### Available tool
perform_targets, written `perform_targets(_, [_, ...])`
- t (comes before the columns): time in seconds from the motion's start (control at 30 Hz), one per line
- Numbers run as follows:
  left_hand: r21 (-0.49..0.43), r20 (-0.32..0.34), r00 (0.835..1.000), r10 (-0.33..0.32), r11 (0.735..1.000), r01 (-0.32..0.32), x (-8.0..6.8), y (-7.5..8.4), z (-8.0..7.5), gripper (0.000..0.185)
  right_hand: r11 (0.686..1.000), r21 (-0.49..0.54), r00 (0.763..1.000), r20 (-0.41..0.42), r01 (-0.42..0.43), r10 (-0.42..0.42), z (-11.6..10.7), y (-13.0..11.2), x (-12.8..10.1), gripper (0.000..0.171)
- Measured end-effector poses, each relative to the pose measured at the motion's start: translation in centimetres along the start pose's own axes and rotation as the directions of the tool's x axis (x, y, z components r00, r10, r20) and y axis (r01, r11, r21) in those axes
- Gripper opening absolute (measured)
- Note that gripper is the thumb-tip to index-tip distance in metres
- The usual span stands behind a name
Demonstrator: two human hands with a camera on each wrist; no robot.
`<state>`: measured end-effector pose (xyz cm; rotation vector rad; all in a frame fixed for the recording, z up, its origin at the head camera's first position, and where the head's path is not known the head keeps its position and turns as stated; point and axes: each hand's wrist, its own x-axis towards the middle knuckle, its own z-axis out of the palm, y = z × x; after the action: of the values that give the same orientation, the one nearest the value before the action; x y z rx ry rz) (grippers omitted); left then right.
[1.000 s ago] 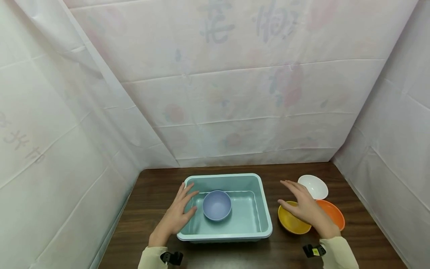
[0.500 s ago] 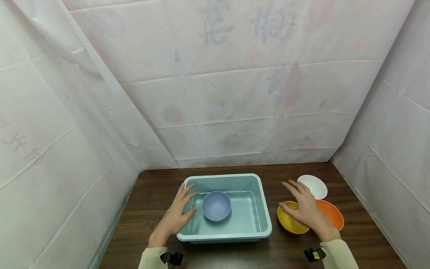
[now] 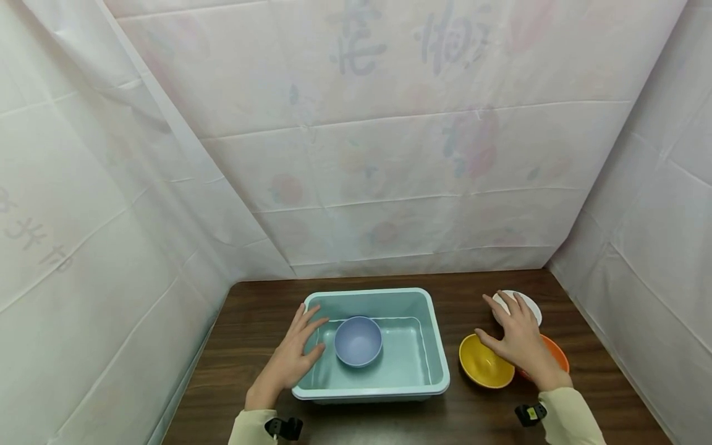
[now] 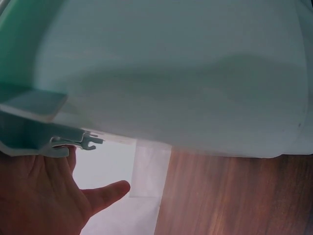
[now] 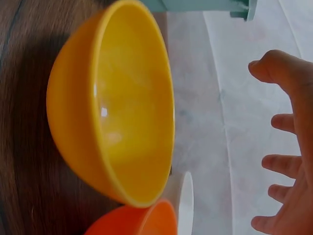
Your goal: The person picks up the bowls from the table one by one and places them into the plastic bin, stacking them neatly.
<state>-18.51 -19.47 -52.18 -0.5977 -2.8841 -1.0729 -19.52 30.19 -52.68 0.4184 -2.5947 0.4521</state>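
- The teal tub (image 3: 434, 346) is sitting mid-worktop, holding the blue bowl (image 3: 358, 340).
- The left hand (image 3: 292, 358) is resting flat on the tub's left rim.
- The right hand (image 3: 520, 342), fingers spread (holding nothing), has been drifting further right of the tub, from the yellow bowl (image 3: 486, 369) toward the white bowl (image 3: 531, 304).

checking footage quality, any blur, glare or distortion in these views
Head view: evenly lit and sharp, though wide-angle bends the backdrop walls. Left wrist view: the teal tub fills the frame, too close and blurred, with the left hand soft below. Right wrist view: the yellow bowl shows small glare spots; the right hand is slightly soft.
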Motion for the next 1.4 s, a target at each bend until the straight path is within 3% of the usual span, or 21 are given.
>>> perform_targets(0.23, [0.001, -0.005, 1.000, 0.004, 1.000, -0.004, 0.0, 0.0, 0.0, 0.052, 0.996, -0.005, 0.993, 0.075, -0.087, 0.087, 0.0, 1.5, 0.4, 0.082])
perform_targets(0.6, [0.001, -0.018, 1.000, -0.006, 1.000, 0.006, -0.1, 0.0, 0.1, 0.051, 0.973, -0.003, 0.949, 0.221, -0.229, 0.224, 0.0, 3.4, 1.2, 0.089])
perform_targets(1.07, [-0.017, -0.044, 0.999, 0.013, 1.000, -0.014, -0.2, 0.0, 0.2, 0.050, 0.969, -0.004, 0.925, 0.297, -0.248, 0.238, -0.3, 5.3, 2.5, 0.091])
perform_targets(1.4, [-0.019, -0.040, 0.999, 0.020, 1.000, -0.020, 0.0, -0.1, 0.4, 0.050, 0.948, -0.004, 0.866, 0.406, -0.318, 0.292, 0.5, 7.2, 2.8, 0.098])
